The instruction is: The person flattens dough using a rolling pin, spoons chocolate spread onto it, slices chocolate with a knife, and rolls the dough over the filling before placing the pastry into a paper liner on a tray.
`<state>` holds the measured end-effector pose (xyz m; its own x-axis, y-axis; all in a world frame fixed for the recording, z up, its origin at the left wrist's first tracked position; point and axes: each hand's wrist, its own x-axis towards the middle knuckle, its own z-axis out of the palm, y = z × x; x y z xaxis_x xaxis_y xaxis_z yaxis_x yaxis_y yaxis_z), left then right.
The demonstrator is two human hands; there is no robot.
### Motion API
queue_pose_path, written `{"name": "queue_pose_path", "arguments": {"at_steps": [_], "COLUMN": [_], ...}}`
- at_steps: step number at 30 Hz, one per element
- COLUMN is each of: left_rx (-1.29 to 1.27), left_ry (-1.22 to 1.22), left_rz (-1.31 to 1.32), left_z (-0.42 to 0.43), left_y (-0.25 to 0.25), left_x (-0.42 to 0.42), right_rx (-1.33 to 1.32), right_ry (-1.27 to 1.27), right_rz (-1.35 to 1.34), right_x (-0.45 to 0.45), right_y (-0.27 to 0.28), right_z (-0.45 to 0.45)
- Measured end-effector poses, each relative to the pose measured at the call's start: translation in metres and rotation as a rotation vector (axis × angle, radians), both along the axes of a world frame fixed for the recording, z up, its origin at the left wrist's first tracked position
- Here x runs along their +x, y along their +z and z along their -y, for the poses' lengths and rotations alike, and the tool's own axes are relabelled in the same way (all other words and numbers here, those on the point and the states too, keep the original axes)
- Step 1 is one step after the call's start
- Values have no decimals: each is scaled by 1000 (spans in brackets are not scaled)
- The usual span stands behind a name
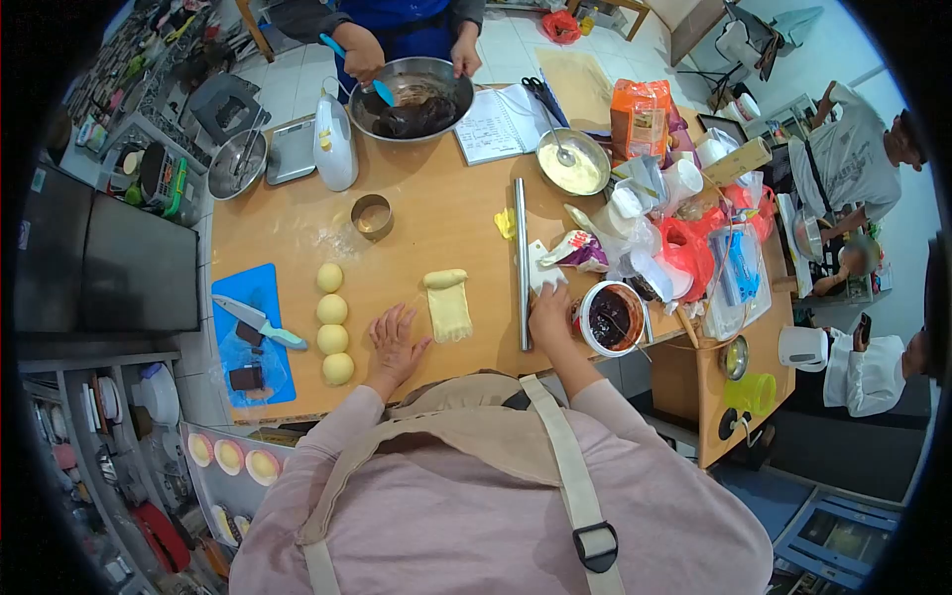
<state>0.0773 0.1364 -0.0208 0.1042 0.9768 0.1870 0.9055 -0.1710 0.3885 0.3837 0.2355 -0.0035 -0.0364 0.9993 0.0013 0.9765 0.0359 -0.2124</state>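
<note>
My left hand rests on the wooden table with its fingers spread, between a column of several round dough balls and a flat dough strip. The strip's far end is rolled up. My right hand reaches to the near end of a white scraper; its fingertips are bent and close together, touching the scraper. Left of that hand lies a long metal rod. On its right stands a white tub of dark filling.
Across the table a person stirs dark dough in a metal bowl. A blue board with a knife lies at left. A metal ring, a mixer, a notebook and a flour bowl stand further back. Bags crowd the right.
</note>
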Motion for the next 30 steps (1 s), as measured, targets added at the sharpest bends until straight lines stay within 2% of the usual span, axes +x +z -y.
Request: {"name": "queue_pose_path", "arguments": {"at_steps": [1,4,7,13,16,22,25,28,29,30], "left_rx": [4,10,-5,-27,-25,-28,-32,0,-12,-24], "left_ry": [-3,-9,-10,-18,-17,-25,-40,-101,-148,-196], "left_rz": [0,6,22,4,-12,-17,13,47,94,142], "left_z": [1,1,1,1,2,2,2,-1,-5,-11], "left_y": [-1,-1,-2,2,2,3,4,14,17,20], "left_x": [0,0,0,-1,0,0,0,9,15,24], "right_rx": [162,81,-219,-300,-421,-523,-383,-678,-673,-666], "right_ry": [11,-83,-104,-145,-229,-300,-268,-342,-395,-449], "right_rz": [71,8,-17,84,11,-156,-97,-589,-673,-757], "right_x": [3,1,1,1,1,-2,13,26,27,16], "right_y": [-16,-25,-12,-2,18,22,-48,-44,-41,-7], "right_z": [-4,-17,-21,-30,-47,-44,-40,-35,-29,-17]}}
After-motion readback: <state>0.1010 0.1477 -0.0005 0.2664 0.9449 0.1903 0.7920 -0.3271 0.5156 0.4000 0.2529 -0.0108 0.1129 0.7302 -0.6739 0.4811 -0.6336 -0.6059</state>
